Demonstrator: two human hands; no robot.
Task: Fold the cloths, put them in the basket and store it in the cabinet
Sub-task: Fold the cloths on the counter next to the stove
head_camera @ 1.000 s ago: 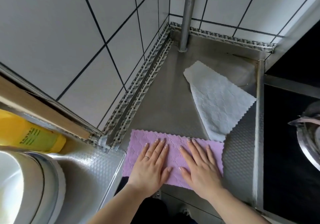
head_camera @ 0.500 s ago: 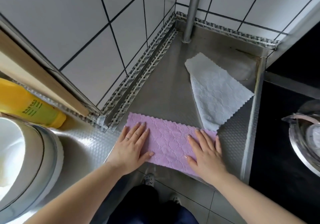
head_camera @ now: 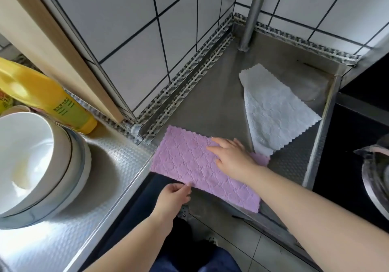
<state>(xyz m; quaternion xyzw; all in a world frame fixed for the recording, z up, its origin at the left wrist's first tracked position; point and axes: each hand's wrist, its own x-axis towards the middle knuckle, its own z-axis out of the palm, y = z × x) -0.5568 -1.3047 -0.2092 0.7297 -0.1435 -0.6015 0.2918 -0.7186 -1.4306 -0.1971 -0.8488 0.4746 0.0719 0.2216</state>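
We see a lilac quilted cloth (head_camera: 193,166), scalloped-edged, folded into a strip on the steel table (head_camera: 212,101); right hand (head_camera: 231,156) presses flat, grip spread, left hand (head_camera: 174,196) pinches its near edge

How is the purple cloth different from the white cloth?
The purple cloth lies at the near counter edge under both hands; the white cloth lies farther back, untouched. The right hand presses flat on the purple one while the left hand pinches its near edge. The purple one's right end overlaps the white one's corner. Both have scalloped edges and quilted texture.
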